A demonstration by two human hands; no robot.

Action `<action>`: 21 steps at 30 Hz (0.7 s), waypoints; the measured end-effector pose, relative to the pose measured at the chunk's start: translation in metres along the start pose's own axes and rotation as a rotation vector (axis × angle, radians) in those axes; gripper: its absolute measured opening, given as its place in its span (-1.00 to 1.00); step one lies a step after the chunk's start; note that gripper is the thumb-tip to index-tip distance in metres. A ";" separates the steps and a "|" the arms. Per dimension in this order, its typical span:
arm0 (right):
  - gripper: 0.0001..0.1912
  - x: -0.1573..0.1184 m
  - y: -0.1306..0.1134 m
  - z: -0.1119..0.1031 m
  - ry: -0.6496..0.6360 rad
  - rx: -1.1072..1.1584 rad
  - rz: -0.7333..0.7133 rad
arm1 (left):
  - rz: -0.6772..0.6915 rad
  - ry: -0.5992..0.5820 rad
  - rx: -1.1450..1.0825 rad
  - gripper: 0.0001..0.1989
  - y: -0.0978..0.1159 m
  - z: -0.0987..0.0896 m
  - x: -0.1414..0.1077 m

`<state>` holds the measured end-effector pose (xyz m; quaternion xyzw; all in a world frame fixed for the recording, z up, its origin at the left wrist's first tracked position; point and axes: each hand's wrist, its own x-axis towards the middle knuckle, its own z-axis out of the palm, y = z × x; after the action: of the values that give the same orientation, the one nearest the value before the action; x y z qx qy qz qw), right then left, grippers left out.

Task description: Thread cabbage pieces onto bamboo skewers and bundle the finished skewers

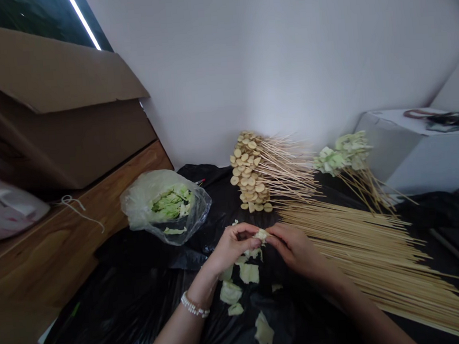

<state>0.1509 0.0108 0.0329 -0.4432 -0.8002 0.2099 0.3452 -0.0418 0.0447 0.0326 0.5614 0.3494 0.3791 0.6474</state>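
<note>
A small pale cabbage piece (pixel 262 235) is pinched between the fingertips of my two hands. My left hand (pixel 237 243), with a beaded bracelet at the wrist, grips its left side. From the right, my right hand (pixel 293 244) closes thumb and fingers on its other edge; whether a stick is also in these fingers I cannot tell. Below the hands, several loose cabbage pieces (pixel 249 273) lie on black plastic sheeting (pixel 300 320). Long bare bamboo skewers (pixel 362 241) are spread out to the right, beside and partly behind my right forearm.
Skewers topped with round pale slices (pixel 249 175) are piled by the wall. To their right lie cabbage skewers (pixel 341 155) near a white box (pixel 398 148). An open plastic bag (pixel 136 200) of cabbage leaves stands left. A cardboard box (pixel 72 142) sits on a wooden surface (pixel 109 213).
</note>
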 end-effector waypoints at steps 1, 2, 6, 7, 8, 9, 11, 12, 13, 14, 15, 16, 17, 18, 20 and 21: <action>-0.78 0.000 0.001 0.000 -0.003 0.006 -0.005 | -0.017 -0.008 0.004 -0.69 0.000 -0.001 0.000; -0.78 0.000 0.001 -0.001 -0.008 0.011 -0.008 | -0.031 -0.018 0.010 -0.68 0.001 -0.002 0.000; -0.78 0.000 0.001 -0.006 -0.046 0.044 0.009 | -0.036 -0.059 0.066 -0.65 0.002 -0.006 0.000; -0.78 0.000 0.001 -0.008 -0.059 0.062 0.018 | -0.036 -0.068 0.081 -0.65 0.003 -0.006 0.000; -0.78 0.000 0.000 -0.010 -0.071 0.083 0.026 | -0.038 -0.073 0.093 -0.65 0.003 -0.007 0.000; -0.77 0.000 0.000 -0.011 -0.080 0.103 0.031 | -0.044 -0.072 0.096 -0.66 0.003 -0.007 0.000; -0.77 0.000 -0.001 -0.012 -0.079 0.126 0.037 | -0.061 -0.052 0.068 -0.66 0.003 -0.005 -0.001; -0.77 0.000 -0.001 -0.012 -0.072 0.127 0.040 | -0.074 -0.043 0.038 -0.66 0.003 -0.004 -0.001; -0.78 0.001 0.000 -0.011 -0.064 0.121 0.042 | -0.087 -0.037 -0.001 -0.66 0.003 -0.001 -0.002; -0.78 0.001 0.000 -0.010 -0.054 0.109 0.045 | -0.100 -0.035 -0.044 -0.66 0.003 0.001 -0.003; -0.78 0.001 0.001 -0.009 -0.043 0.093 0.049 | -0.111 -0.034 -0.088 -0.66 0.003 0.004 -0.003; -0.77 0.001 0.002 -0.007 -0.034 0.078 0.053 | -0.118 -0.031 -0.128 -0.66 0.003 0.006 -0.004; -0.77 0.001 0.003 -0.005 -0.027 0.064 0.055 | -0.123 -0.026 -0.161 -0.66 0.003 0.008 -0.004; -0.77 0.001 0.004 -0.004 -0.018 0.051 0.057 | -0.123 -0.017 -0.186 -0.66 0.003 0.010 -0.004; -0.76 0.001 0.004 -0.003 0.010 0.025 0.057 | -0.119 0.007 -0.219 -0.64 0.003 0.011 -0.004; -0.76 0.001 0.004 -0.002 0.025 0.012 0.056 | -0.118 0.025 -0.232 -0.64 0.002 0.010 -0.003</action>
<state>0.1546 0.0141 0.0322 -0.4659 -0.7819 0.2186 0.3518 -0.0348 0.0380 0.0361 0.4563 0.3437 0.3852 0.7248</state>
